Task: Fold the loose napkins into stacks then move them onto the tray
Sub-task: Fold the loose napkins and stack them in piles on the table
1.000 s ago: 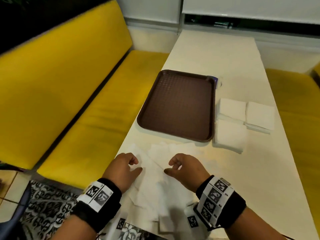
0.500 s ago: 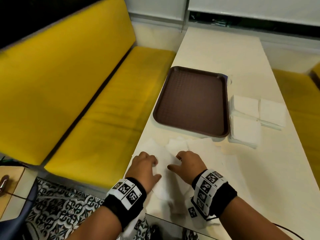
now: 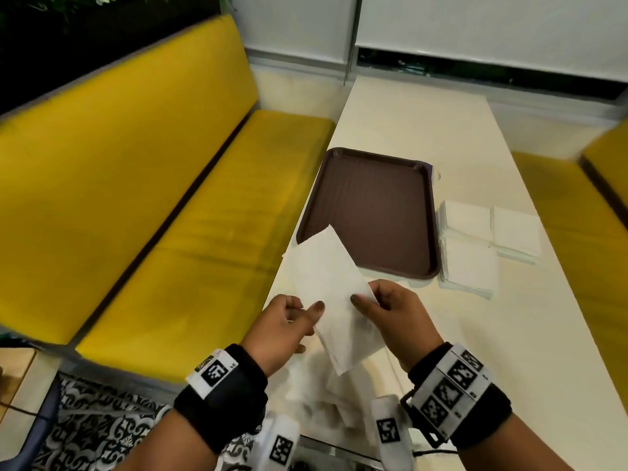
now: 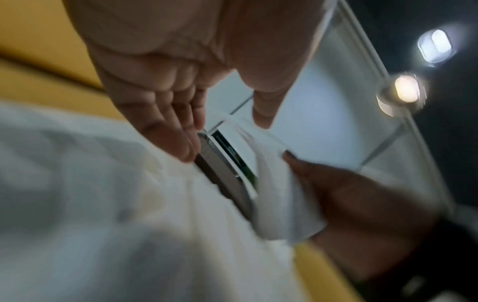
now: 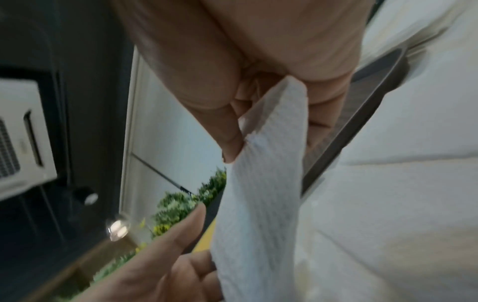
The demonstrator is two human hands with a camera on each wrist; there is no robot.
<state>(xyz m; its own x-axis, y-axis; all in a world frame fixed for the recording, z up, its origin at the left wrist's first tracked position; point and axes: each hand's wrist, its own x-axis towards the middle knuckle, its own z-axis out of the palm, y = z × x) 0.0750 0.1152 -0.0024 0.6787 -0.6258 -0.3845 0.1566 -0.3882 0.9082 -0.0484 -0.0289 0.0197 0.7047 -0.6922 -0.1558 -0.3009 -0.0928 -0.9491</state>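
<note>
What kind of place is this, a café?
Probably a café or fast-food restaurant: yellow booth benches flank a long white table holding a brown serving tray and stacked paper napkins.

The scene is seen from above by the head view, which is aimed forward and down at the tray [image 3: 373,212] on the surface [image 3: 509,334]. Each wrist view is set very close under its own hand and tilted upward. The held napkin [image 3: 334,300] near the tray is shared by all three views.

yellow booth bench [image 3: 146,185] along the left of a long white table [image 3: 492,334], patterned black-and-white floor tiles [image 3: 91,423], roller blinds [image 3: 492,32] over the windows
</note>
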